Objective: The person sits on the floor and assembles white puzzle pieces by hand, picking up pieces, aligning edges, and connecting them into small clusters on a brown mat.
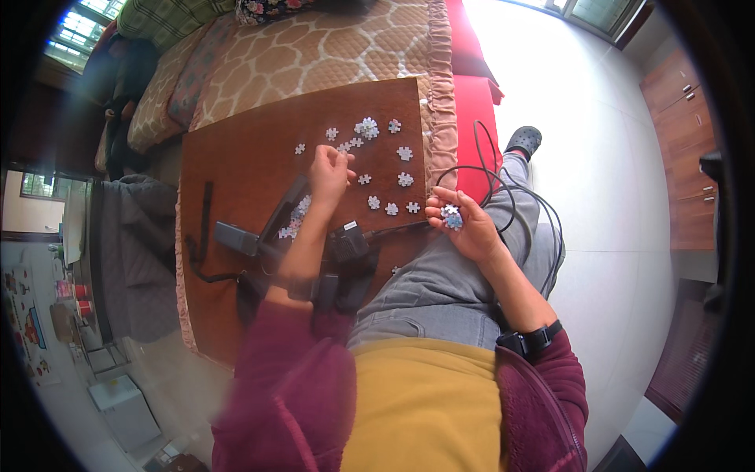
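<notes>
My left hand (330,175) reaches over the brown board (252,141), its fingers curled together. At its fingertips are small white jigsaw pieces (356,142); whether one is pinched I cannot make out. Palm up over my right thigh, my right hand (472,228) cups a small cluster of white and blue jigsaw pieces (451,217). Single pieces lie apart along the board's right part, such as one near the edge (405,179). A small heap of pieces (366,128) lies beyond my left hand. More pieces (300,209) show beside my left forearm, partly hidden.
A black box-shaped device (348,241) with a cable sits on the board near my lap. A grey-blue block (236,238) and a black strap (207,216) lie at the left. Black cables (513,200) loop over my leg. A patterned bedcover (314,47) extends beyond the board.
</notes>
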Available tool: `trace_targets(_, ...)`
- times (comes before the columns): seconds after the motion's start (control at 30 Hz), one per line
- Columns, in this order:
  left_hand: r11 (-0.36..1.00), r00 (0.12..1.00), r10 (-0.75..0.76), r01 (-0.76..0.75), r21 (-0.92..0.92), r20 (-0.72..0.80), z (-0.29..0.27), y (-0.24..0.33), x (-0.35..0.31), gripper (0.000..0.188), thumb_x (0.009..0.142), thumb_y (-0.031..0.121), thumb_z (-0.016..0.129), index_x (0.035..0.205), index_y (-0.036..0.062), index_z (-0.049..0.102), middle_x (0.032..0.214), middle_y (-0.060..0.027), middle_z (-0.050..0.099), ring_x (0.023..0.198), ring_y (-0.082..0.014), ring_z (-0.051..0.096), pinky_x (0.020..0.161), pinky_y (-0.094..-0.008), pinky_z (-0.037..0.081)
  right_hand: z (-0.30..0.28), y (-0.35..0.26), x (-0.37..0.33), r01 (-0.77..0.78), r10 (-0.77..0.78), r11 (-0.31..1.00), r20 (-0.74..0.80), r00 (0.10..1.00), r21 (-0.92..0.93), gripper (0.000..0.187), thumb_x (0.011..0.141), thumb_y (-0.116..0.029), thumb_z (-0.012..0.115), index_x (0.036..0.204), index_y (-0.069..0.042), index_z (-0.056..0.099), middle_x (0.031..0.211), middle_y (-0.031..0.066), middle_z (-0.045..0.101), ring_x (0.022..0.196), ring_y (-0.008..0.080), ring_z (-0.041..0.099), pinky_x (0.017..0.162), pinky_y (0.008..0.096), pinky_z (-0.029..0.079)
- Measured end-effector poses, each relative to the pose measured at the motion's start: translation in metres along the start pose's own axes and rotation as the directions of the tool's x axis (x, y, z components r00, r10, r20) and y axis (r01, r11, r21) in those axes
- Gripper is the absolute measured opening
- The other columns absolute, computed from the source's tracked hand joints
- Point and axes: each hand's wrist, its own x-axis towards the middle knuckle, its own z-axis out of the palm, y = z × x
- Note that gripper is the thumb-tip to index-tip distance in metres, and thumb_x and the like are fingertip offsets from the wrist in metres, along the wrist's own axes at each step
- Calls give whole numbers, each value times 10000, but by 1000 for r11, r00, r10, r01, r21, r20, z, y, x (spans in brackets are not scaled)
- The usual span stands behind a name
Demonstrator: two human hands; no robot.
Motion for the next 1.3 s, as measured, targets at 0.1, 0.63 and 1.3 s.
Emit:
trace_targets(0.1, 916, 977, -69, 143, -375, 202, 2, 3, -15, 140, 939, 139, 631, 892, 78, 514, 811, -54, 658, 628, -90, 618, 523, -185, 484, 0, 1, 2, 5, -5, 1000, 10, 1000, 3, 484, 1017, -329, 433, 1325, 41, 471, 1166, 165, 597, 1033, 254, 628, 884, 359, 539)
trace_targets(0.63, 958, 967, 3, 69, -277, 253, 34, 35, -71, 160, 891, 32, 664, 1044, 20, 616, 839, 4, 635, 701, -52, 590, 617, -186, 489, -5, 1, 1, 12, -12, 1000, 24, 1000, -28, 515, 999, -356, 462, 1347, 24, 468, 1192, 159, 601, 1050, 249, 625, 907, 363, 519)
trace_targets(1.3, 973, 978, 50, -2, -232, 202, 42, 28, -75, 291, 876, 5, 668, 1159, 12, 600, 887, 13, 629, 699, -34, 575, 599, -176, 483, -7, 1, 1, 12, -12, 1000, 24, 1000, -13, 508, 996, -350, 473, 1340, 24, 476, 1183, 160, 604, 1044, 249, 625, 908, 368, 523)
